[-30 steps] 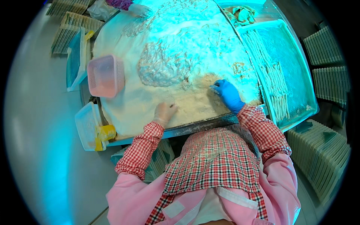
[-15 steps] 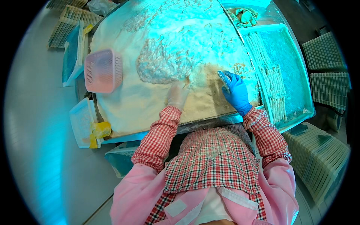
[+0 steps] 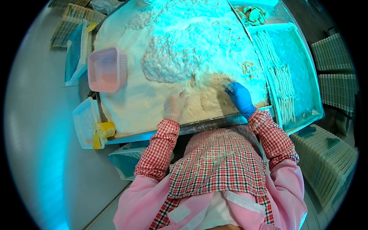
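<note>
A wide heap of wet, lumpy, whitish mass (image 3: 172, 61) lies on the table among a thick layer of pale powder (image 3: 130, 103) that looks like flour. Just below the heap's near edge is my left hand (image 3: 174, 105), in a thin whitish glove. Its fingers are curled together, with a small darker spot at the tips; what they hold, if anything, I cannot make out. My right hand (image 3: 240, 98), in a blue glove with powder on its fingertips, is bent inward over the powder near the table's front edge. Its fingers are drawn together and their inner side is hidden.
At the right a teal tray (image 3: 304, 76) bears a row of several pale, coated strips (image 3: 281, 82). A pink perforated basket (image 3: 103, 73) stands at the left. Beyond the table edge are a white bin (image 3: 83, 120), a yellow item (image 3: 103, 132), stacked racks (image 3: 326, 165) and a crumpled cloth (image 3: 253, 15).
My left hand has drawn back from the heap's near edge toward me, its fingers curling. The right hand has shifted slightly nearer, and its spread fingers have closed inward.
</note>
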